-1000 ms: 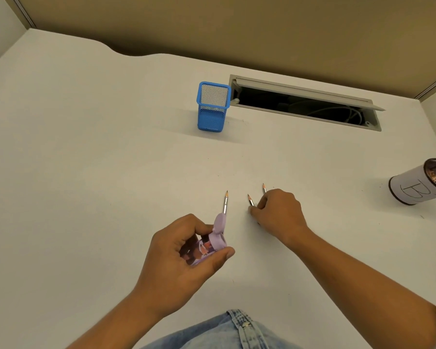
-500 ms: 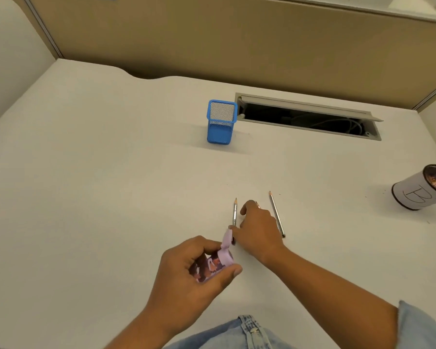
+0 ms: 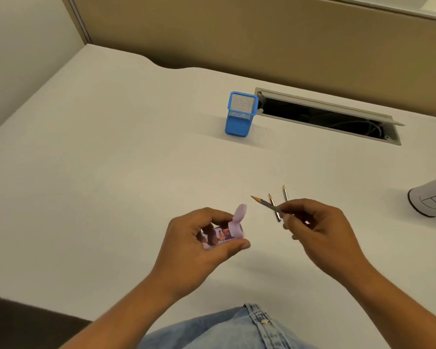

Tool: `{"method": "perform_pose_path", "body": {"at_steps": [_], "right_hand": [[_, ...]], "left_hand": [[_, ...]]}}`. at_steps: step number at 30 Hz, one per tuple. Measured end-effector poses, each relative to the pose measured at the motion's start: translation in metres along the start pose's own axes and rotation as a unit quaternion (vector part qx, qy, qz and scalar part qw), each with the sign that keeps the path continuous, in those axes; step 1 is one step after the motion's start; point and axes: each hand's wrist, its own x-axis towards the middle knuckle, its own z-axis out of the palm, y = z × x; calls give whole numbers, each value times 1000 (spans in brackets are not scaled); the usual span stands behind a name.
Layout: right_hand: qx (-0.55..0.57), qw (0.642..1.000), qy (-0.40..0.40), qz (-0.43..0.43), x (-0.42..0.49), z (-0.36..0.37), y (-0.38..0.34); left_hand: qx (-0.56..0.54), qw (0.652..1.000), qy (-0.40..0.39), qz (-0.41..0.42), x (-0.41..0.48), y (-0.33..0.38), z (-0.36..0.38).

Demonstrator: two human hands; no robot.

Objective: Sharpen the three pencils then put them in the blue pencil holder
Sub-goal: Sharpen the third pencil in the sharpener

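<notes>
1. Desk (image 3: 116, 187), one: white top, broad bare stretch across the left half and the middle; far edge curving against a tan partition (image 3: 237, 36); near edge cut off by the frame at the lower left.
2. Cable slot (image 3: 325, 117), one: long opening at the far right of the desk, lid tipped up, cords inside; left end just beside the pencil holder.
3. Hands, two, both raised over the near middle of the desk, apart from each other with a clear gap between.
   - Left hand (image 3: 207, 244): curled around the sharpener, thumb underneath, fingers over the top.
   - Right hand (image 3: 315, 227): pinching one pencil between thumb and fingertips, remaining fingers loosely bent.
4. Paper-wrapped can (image 3: 432, 199), one: at the right edge of the frame, partly cut off, tilted, marked with a drawn letter; well apart from the hands.
5. Pencil holder (image 3: 239, 114), one: blue mesh, square, upright, far middle of the desk; open desk between it and the hands.
6. Sharpener (image 3: 230, 230), one: lilac, printed body, round flap sticking up at its right end; held in the left hand.
7. Pencils, three, all near the right hand.
   - Held pencil (image 3: 266, 204): tip pointing left and away, toward the sharpener, not touching it.
   - Middle pencil (image 3: 272, 201): flat on the desk, crossing behind the held one, lower end hidden by the fingers.
   - Far pencil (image 3: 285, 193): flat on the desk, just to the right, tip away, lower end hidden by the hand.
</notes>
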Motion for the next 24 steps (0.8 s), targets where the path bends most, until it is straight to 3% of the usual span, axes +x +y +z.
{"method": "perform_pose_path", "body": {"at_steps": [7,13,19,24], "right_hand": [[-43,992,2,-120,-36,-27,-23],[-108,980,24,-165,-35,-28,-24],[-193,959,6,-209,-33,-31,-32],[-246,926,0,-288,-30,-33,-35]], "left_hand": [[1,1000,-13,26,8,5,3],[3,999,-26,39,14,9,7],[28,997,-46,60,20,14,8],[51,990,-109,75,22,24,7]]}}
